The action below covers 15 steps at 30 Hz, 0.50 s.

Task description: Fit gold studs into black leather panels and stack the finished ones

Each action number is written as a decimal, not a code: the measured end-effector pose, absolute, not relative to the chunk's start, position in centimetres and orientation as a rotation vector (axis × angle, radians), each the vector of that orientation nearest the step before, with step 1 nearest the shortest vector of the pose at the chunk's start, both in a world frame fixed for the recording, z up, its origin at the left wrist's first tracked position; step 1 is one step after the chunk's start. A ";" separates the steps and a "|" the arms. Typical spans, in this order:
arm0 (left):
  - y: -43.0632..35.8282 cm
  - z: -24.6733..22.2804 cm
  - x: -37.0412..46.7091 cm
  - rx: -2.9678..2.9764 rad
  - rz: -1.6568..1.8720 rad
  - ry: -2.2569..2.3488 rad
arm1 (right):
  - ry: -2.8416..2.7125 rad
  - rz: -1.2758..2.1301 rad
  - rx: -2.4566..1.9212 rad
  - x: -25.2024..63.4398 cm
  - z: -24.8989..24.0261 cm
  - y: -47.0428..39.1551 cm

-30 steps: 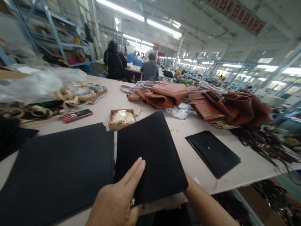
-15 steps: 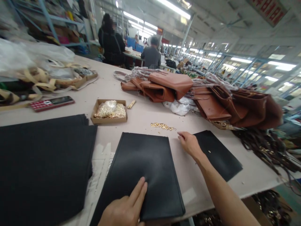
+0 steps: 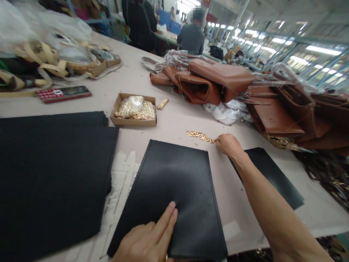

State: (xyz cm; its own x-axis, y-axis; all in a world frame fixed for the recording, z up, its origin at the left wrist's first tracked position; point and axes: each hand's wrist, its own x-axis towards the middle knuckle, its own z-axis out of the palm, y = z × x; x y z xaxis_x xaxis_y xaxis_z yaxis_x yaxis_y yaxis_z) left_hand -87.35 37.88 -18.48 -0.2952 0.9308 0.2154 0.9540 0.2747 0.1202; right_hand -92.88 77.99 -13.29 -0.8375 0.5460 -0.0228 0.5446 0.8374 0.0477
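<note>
A black leather-like panel (image 3: 174, 171) lies in front of me on the table. My left hand (image 3: 148, 236) rests on its near part with two fingers stretched out flat; the thumb is mostly hidden. Beyond the panel's far edge runs a loose row of small gold-coloured metal pieces (image 3: 200, 136). At the right end of that row, my right hand (image 3: 229, 145) pinches with thumb and forefinger at a gold piece, which the fingertips mostly cover. Under my right forearm, partly hidden, lies a smaller black panel (image 3: 272, 174).
A stack of black panels (image 3: 54, 174) is at left. A cardboard box (image 3: 133, 123) holds bagged gold pieces, with a gold bundle (image 3: 163, 103) beside it. Brown bags (image 3: 218, 76) pile at the back right. A red-checked case (image 3: 64, 94) lies far left. Co-workers (image 3: 191, 36) are behind.
My right hand has reached the right end of the gold row and its fingertips have closed there. The left hand stays on the panel. My view has tilted down.
</note>
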 end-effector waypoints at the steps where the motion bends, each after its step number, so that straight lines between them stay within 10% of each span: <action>1: 38.0 -18.1 -87.3 -1.798 -0.326 -2.455 | 2.969 0.057 0.887 -93.0 -13.3 78.0; 11: 38.8 -16.7 -87.0 -1.809 -0.376 -2.448 | 2.977 -0.261 0.987 -92.2 -12.4 77.7; 15: 38.8 -16.8 -87.0 -1.822 -0.419 -2.433 | 3.035 -0.890 0.687 -88.4 -12.5 71.1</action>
State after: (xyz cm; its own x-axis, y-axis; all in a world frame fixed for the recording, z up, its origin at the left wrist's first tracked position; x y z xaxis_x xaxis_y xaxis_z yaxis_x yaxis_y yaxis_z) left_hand -87.05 38.75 -16.83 -0.2933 0.9303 0.2201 0.9503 0.2587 0.1730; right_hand -88.42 71.14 -12.53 -0.9057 0.4231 -0.0280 0.3712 0.7592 -0.5346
